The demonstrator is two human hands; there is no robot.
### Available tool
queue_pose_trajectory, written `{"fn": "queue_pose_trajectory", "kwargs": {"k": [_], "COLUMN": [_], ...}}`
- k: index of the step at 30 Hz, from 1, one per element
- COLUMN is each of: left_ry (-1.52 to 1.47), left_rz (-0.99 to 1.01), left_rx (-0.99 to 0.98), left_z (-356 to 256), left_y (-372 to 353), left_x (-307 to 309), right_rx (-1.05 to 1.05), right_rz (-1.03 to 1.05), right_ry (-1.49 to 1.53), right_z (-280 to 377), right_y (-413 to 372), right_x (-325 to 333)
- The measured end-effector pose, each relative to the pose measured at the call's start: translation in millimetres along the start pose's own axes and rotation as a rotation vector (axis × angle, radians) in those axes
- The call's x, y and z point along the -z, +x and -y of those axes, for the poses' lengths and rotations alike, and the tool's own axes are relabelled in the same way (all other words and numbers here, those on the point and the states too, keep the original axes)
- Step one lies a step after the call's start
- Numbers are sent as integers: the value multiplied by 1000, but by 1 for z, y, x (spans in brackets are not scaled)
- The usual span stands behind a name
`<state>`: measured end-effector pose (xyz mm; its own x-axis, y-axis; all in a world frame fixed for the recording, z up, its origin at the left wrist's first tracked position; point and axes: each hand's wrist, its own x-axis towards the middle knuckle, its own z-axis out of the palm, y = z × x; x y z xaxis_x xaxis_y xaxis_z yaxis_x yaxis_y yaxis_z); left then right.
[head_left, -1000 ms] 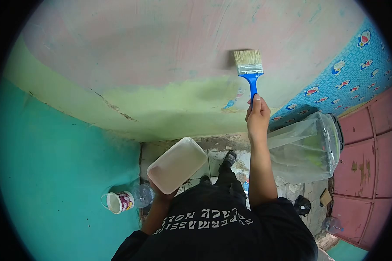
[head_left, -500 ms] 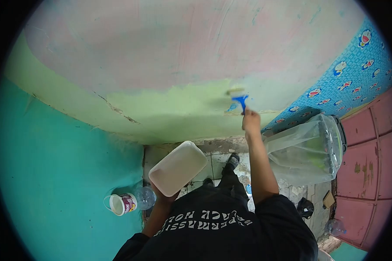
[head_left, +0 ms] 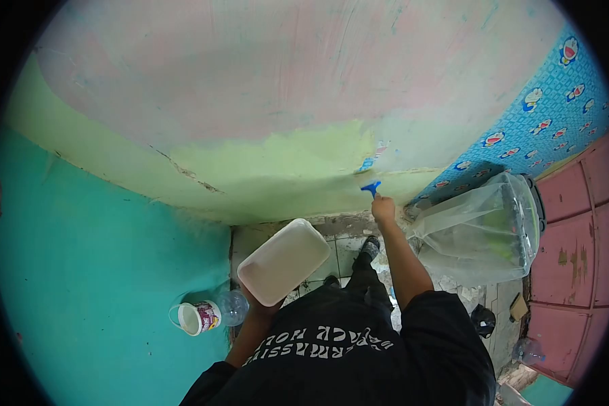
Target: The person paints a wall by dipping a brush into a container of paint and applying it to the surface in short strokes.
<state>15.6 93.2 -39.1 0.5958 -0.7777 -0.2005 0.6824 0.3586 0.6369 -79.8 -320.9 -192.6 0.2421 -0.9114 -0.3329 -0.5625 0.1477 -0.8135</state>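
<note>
My right hand (head_left: 384, 210) is wrapped round the blue handle of a paintbrush (head_left: 371, 187). The brush's pale bristles are at the lower part of the wall (head_left: 311, 152), on the greenish-yellow band, and look blurred. Above that band the wall is streaked with pale, pinkish-white paint. My left hand (head_left: 265, 308) supports a white rectangular tub (head_left: 284, 262) by its near end, tilted in front of my body. The tub hides most of the left fingers. Its inside looks whitish, but I cannot make out what it holds.
A white bucket (head_left: 197, 318) and a clear plastic bottle (head_left: 233, 308) are at the left by the turquoise wall (head_left: 108, 257). A bin-like container under clear plastic sheeting (head_left: 474, 233) stands right. Beyond are pink panels (head_left: 568, 271); a black bag (head_left: 482, 320) lies on the tiled floor.
My right hand has moved the paintbrush down the wall, showing a blue-and-pink patch above it. The tub stays in my left hand; the whole view has shifted slightly.
</note>
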Motion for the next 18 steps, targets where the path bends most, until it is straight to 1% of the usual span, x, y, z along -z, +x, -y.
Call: {"fn": "queue_pose_trajectory", "kwargs": {"k": [1,4,6,7,10,11,13,15,17,18], "left_ry": [28,109,164,190,268,296,352,412,476,509], "left_rz": [2,1,-12,-12,-6,-7,-8,-11,-18,-21], "left_rx": [-4,-21,-15,-14,-33,-41,-54,-63,-74,-78], "left_z": [0,1,3,4,5,4,3,2,-1,-3], "left_y": [2,6,-1,-1,5,6,6,5,4,4], "left_x": [-1,-3,-3,-5,-10,-11,-14,-17,-20,-21], "right_rx": [54,240,285,311,344,377,434,334,181,103], "right_rz": [-12,-90,23,76,67,1,-132,-137,-108,-93], "right_ry": [68,298,545,670,777,626,325,121,-117,-235], "right_z": [19,112,174,189,174,158,103,53,9,-1], "right_y": [-5,-35,-84,-95,-94,-84,-50,-29,-2,4], "right_x": [12,58,99,110,101,89,51,25,12,9]}}
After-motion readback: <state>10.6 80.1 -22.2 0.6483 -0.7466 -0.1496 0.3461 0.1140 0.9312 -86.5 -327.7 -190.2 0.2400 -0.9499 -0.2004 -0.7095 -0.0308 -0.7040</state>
